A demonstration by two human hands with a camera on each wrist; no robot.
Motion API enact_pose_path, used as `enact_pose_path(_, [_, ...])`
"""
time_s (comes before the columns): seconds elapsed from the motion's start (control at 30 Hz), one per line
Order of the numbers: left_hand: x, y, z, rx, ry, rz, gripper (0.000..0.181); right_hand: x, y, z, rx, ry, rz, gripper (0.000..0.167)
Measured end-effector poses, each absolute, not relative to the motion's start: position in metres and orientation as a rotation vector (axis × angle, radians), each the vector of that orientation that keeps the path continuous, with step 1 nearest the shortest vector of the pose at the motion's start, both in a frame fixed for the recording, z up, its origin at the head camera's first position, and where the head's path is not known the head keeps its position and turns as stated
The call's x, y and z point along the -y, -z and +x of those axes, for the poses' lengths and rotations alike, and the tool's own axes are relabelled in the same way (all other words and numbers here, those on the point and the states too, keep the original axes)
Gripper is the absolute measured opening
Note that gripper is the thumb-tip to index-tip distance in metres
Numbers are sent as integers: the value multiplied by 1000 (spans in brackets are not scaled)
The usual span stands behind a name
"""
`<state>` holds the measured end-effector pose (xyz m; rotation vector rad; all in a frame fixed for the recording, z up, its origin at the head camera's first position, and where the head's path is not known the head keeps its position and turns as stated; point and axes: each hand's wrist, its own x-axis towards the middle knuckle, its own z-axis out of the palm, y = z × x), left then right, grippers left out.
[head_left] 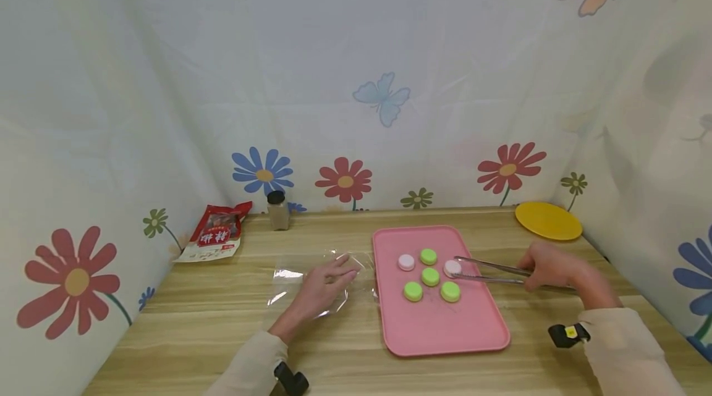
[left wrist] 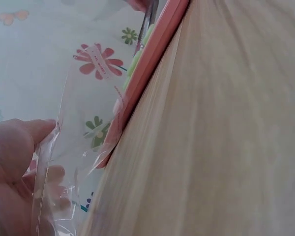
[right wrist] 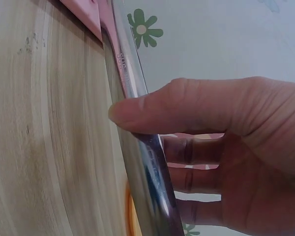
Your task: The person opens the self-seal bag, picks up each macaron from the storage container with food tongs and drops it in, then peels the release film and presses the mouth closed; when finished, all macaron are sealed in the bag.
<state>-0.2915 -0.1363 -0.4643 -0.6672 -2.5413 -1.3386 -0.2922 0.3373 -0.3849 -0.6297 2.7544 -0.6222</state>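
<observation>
My right hand grips metal tongs, with the thumb on one arm in the right wrist view. The tong tips lie on either side of a pale pink macaron on the pink tray; whether they squeeze it I cannot tell. Another pale pink macaron and several green macarons sit on that tray. Left of it, my left hand holds a clear plastic bag at its edge. In the left wrist view, some fingers show through the film.
A red and white food packet lies at the back left, beside a black-lidded jar. At the back right is a yellow plate. A printed curtain encloses the wooden table.
</observation>
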Motion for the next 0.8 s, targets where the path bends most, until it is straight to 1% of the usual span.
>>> enact_pose_path(0.2, [136,465,-292,2525,1533,-613,24,-335,385,-292,-2754,582,-637,10])
enact_pose_path(0.43, [137,466,-294,2521,1649,-547,28,-334,386,-294,-2747,565,-600,10])
enact_pose_path(0.63, [137,465,-293,2502,1638,-564,29,-335,389,-295,-2756,571,-606,9])
enact_pose_path(0.8, [137,465,-293,2500,1592,-579,29,-339,391,-297,-2764,593,-666,9])
